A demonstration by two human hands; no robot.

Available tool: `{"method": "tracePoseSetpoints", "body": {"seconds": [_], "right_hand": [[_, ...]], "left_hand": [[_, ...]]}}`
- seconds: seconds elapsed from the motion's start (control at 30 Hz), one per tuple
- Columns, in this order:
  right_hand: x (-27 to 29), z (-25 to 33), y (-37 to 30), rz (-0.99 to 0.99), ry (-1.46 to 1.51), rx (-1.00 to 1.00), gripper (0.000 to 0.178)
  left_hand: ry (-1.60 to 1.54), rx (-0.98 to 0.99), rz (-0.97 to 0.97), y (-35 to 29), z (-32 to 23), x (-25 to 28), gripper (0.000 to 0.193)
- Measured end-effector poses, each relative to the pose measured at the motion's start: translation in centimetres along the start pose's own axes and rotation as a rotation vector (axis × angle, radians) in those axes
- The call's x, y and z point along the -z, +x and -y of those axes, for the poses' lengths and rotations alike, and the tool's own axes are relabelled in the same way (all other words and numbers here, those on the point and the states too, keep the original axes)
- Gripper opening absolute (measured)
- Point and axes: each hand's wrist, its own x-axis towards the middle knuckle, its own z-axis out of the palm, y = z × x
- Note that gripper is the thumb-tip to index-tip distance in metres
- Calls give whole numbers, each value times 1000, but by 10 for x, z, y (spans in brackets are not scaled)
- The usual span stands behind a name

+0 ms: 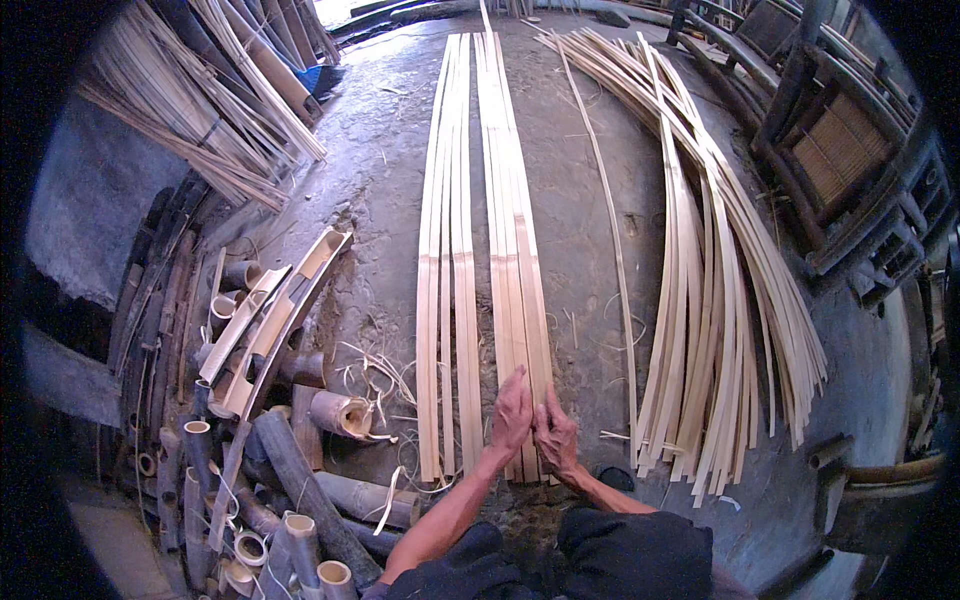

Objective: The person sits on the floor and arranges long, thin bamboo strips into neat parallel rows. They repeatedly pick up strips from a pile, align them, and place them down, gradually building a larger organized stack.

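Note:
Two rows of long, pale bamboo strips lie lengthwise on the floor in front of me. My left hand and my right hand are at the near end of the right row of bamboo strips, one at each side. Both hands are closed against these strips, with the fingers close together and the strips between the hands. Just left of it, the left row of bamboo strips lies untouched, with a narrow gap of floor between the rows. The fingertips are partly hidden.
A large loose pile of bamboo strips fans out on the right, and one single strip lies beside it. Cut bamboo tubes and split halves crowd the left. Thin shavings litter the floor. Bamboo furniture stands far right.

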Motion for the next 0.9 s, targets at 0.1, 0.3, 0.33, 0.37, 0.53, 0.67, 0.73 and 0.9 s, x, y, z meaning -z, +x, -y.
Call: {"method": "tracePoseSetpoints", "body": {"seconds": [0.1,0.3,0.33,0.37,0.53,0.67,0.73,0.9], "right_hand": [[-16,42,4,87,174,-129,50],[-49,49,1,194,258,-72,55],[-48,58,-3,237,290,-98,57],[-46,61,-4,251,300,-103,59],[-52,30,-9,274,167,-5,58],[-58,16,-15,336,129,176,68],[-61,11,-12,368,135,154,69],[-58,11,-8,350,85,172,69]], "left_hand": [[-287,337,-27,23,5,22,48],[-588,479,-1,38,7,43,40],[-544,453,32,36,11,46,36],[-504,430,70,34,11,50,33],[-526,467,58,27,16,48,19],[-558,523,-54,27,43,38,18],[-549,540,-54,30,48,38,16],[79,217,-100,35,20,55,23]]}}
